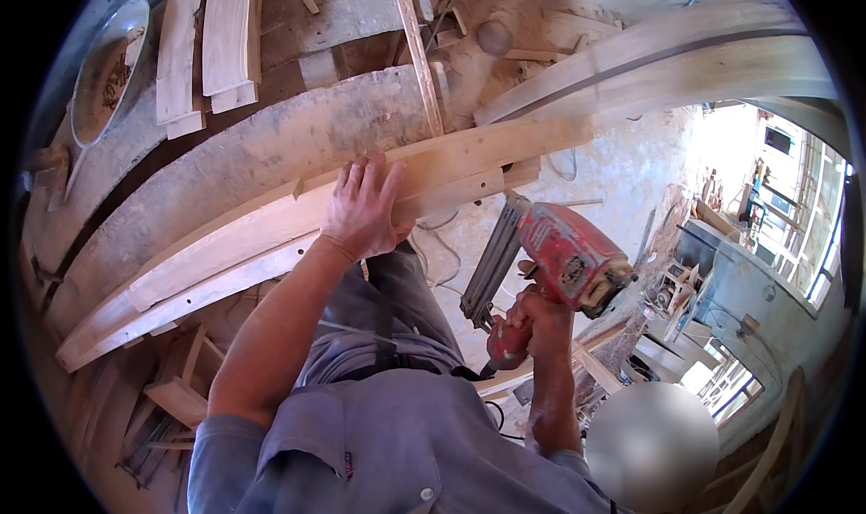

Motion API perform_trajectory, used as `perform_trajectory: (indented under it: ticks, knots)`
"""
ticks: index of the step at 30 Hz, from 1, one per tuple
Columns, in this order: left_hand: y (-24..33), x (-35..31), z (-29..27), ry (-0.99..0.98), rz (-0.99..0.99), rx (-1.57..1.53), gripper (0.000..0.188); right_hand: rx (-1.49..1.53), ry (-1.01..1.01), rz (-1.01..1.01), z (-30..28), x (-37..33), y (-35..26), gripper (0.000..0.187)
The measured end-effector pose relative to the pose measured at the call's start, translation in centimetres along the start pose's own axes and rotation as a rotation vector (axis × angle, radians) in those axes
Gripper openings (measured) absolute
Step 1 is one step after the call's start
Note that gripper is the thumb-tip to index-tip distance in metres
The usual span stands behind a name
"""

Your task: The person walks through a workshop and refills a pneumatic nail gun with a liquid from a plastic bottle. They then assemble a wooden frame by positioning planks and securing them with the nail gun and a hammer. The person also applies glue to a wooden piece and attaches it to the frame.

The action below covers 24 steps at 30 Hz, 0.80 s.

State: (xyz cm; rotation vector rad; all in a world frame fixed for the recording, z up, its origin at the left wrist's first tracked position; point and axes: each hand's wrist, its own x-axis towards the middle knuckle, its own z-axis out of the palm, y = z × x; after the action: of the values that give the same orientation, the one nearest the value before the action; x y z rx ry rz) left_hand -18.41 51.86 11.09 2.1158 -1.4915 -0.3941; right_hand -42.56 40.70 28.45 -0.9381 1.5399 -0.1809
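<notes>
the right grip (539, 320) is clenched around the handle of a bulky red nail gun (577, 252) with scuffed paint and a long dark-grey magazine (494, 266). the fingers wrap the handle below the red body, and the red butt (510, 343) sticks out under the fist. the gun stands tilted to the right of the work, its nose just beside the right-hand end of the wood; whether the two touch, i cannot tell.

the left grip (365, 212) lies over a long pale wooden plank (487, 149), partly open, the fingers slightly apart and reaching across the upper face toward the far edge, the thumb down at the near side. the palm side rests on the wood; how hard it presses, or whether it pinches the wood, i cannot tell. along the plank's near side runs a narrower pale wooden strip (216, 284) with small dark holes.

the plank lies along the near edge of a worn, stained grey desk (271, 131), in front of the person's body. farther over, two pale boards (233, 36) lie side by side, with an oval light-coloured dish (90, 72) of small brown bits to their left. at the upper right are long wooden beams (649, 59).
</notes>
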Motion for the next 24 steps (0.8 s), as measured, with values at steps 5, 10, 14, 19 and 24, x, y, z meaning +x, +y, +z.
perform_trajectory:
  ticks: [5,10,14,19,24]
  knots:
    - [-0.1,0.0,-0.1,0.001,-0.011,0.005,0.086,-0.276,-0.064,0.106,0.1,0.5,0.5,0.004]
    - [0.0,0.0,-0.3,0.004,-0.014,-0.001,0.087,-0.444,-0.131,0.035,-0.7,2.4,2.5,0.022]
    - [-0.3,0.0,-0.2,-0.028,-0.034,0.002,0.086,-0.619,-0.159,-0.007,-2.2,3.6,3.4,0.033]
    - [-0.3,0.3,-0.3,-0.068,-0.044,-0.008,0.085,-0.698,-0.210,0.008,-3.3,4.1,3.5,0.045]
    - [-0.2,0.3,-0.2,-0.038,-0.027,-0.024,0.086,-0.916,-0.323,0.104,-2.3,3.6,1.1,0.038]
